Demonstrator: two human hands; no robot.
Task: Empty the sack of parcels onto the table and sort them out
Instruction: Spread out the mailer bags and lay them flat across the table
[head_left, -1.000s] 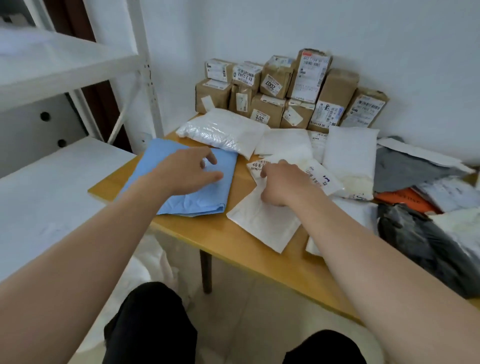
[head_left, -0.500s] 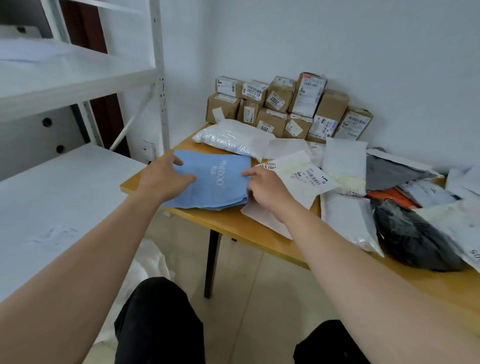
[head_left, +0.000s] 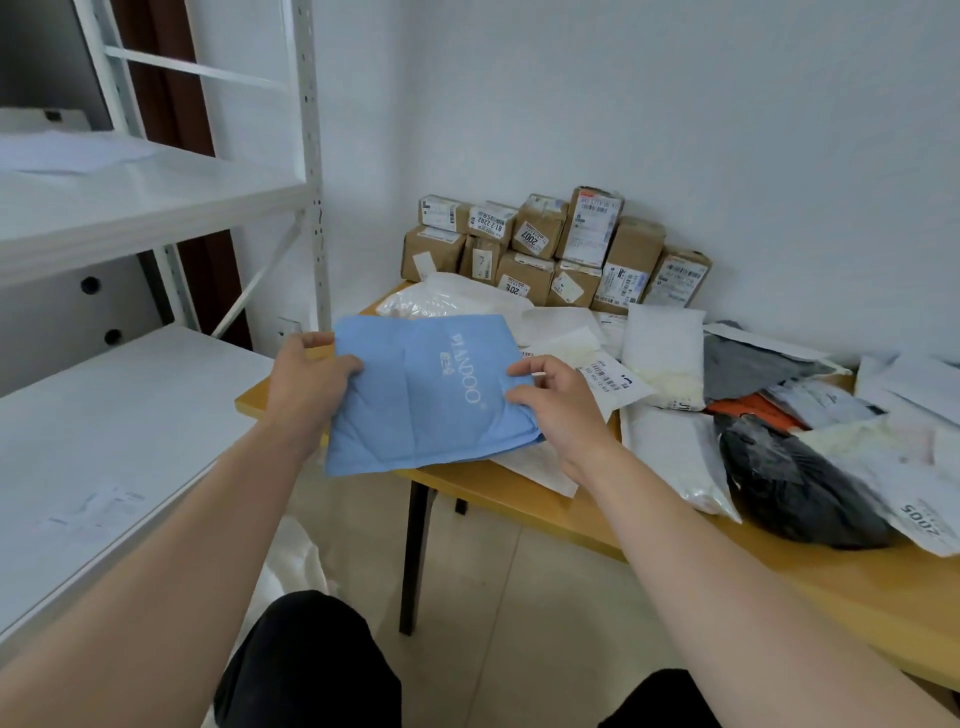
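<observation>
Flat blue plastic mailer bag (head_left: 426, 410) is being gripped by left hand (head_left: 306, 387) and pinched by right hand (head_left: 563, 410), lettering running far-to-near, near edge drooping.

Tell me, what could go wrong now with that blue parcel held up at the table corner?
1. The left hand and right hand hold the blue parcel only by its edges, past the table edge; a slip could drop it to the floor.
2. The white mailer beneath overhangs that edge and might get dragged off.
</observation>
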